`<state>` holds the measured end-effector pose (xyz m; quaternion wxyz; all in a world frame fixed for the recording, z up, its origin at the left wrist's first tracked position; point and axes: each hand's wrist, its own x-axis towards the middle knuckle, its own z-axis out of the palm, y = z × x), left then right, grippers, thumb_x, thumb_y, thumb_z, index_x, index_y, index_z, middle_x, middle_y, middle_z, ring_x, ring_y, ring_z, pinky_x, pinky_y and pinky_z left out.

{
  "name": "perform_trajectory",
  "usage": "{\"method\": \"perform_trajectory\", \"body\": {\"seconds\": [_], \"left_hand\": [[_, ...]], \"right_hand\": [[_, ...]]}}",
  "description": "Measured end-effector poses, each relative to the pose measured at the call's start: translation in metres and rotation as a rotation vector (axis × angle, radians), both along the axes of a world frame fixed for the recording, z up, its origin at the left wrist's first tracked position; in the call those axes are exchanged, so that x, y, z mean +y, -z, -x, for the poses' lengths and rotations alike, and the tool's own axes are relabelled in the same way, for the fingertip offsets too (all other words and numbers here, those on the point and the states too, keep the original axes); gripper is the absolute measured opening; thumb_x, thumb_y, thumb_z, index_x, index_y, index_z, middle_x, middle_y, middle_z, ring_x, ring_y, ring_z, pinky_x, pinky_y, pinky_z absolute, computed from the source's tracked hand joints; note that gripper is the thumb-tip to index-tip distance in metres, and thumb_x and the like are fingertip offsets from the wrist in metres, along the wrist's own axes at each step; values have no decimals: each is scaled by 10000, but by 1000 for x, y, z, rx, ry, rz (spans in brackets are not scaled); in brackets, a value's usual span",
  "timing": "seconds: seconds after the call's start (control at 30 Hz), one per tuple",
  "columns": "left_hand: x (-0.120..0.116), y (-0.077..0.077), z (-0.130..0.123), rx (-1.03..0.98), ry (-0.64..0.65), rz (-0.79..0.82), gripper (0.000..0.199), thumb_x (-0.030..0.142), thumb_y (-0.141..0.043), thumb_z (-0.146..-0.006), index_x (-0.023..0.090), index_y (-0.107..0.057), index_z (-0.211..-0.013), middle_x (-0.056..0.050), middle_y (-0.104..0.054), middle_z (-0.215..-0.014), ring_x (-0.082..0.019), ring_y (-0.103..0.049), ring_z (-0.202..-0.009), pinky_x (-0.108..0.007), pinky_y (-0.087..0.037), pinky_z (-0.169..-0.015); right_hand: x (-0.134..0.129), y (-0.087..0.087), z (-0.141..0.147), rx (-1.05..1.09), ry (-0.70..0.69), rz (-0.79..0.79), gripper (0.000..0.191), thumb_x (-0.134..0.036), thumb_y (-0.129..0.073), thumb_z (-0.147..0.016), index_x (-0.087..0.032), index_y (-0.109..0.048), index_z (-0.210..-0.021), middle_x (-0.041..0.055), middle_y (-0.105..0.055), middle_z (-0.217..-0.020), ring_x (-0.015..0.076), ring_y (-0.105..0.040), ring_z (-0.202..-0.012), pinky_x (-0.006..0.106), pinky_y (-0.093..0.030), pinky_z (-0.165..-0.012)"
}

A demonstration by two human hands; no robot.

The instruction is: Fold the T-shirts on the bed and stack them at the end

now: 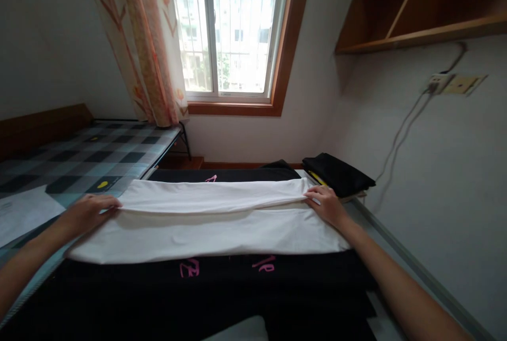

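Note:
A white cloth point(206, 235), perhaps a garment, lies across a black cloth point(138, 293) that bears pink lettering. Its far part is folded over in a long strip running from side to side. My left hand point(90, 211) pinches the left end of that folded strip between thumb and fingers. At the other end, my right hand point(325, 204) grips the strip's right corner. Between the two hands the fold is stretched fairly straight. Whether the white cloth has sleeves or a collar cannot be made out.
A folded black item point(338, 172) rests at the back right against the wall. To the left stands a bed point(114, 156) with a checked cover and a white paper point(27, 211) on it. A wooden shelf point(420, 32) and a socket with cables point(439, 83) are on the right wall.

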<state>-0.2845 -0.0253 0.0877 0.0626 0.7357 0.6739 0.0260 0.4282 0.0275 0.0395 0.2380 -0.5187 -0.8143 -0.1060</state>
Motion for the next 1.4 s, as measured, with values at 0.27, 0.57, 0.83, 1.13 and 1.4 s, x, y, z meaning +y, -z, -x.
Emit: {"method": "perform_trajectory", "body": {"seconds": [0.27,0.57,0.83,1.13,1.4], "left_hand": [[13,-5,-114,-96,305,-69,317,488,-579,-743,353,-705,-1000,-28,-701,-1142,-259,-618,-1057,-353,-387,-957],[46,-4,-308,-122,594,-124,239,401,-555,-848,245,-672,-986,-75,-699,-991,-226,-649,-836,-319,-444,-710],[52,12,-368,-177,557,-120,208,371,-618,-799,242,-682,-949,-104,-689,-1004,-245,-655,-844,-344,-451,-677],[45,30,-367,-206,544,-221,215,201,-505,-867,176,-700,-782,-94,-679,-870,-207,-637,-815,-305,-453,-732],[44,38,-370,-260,522,-371,187,142,-492,-868,164,-660,-789,-61,-642,-820,-172,-595,-764,-272,-442,-711]], "right_hand": [[-9,-29,9,-182,37,42,130,-185,-607,-825,-213,-723,-875,86,-661,-1014,240,-571,-986,360,-372,-874],[10,-33,29,635,459,689,272,-277,-618,-833,-159,-620,-1078,29,-633,-701,158,-602,-534,251,-434,-496],[4,-23,41,1013,418,670,397,-182,-643,-778,-149,-583,-1169,-6,-622,-683,127,-603,-484,174,-335,-376],[1,-13,25,1282,152,531,385,-379,-806,-634,-180,-654,-927,-3,-650,-716,97,-556,-524,218,-478,-480],[-9,-18,34,1195,-29,719,578,-411,-861,-571,-191,-695,-1079,7,-664,-734,133,-627,-641,236,-519,-569]]}}
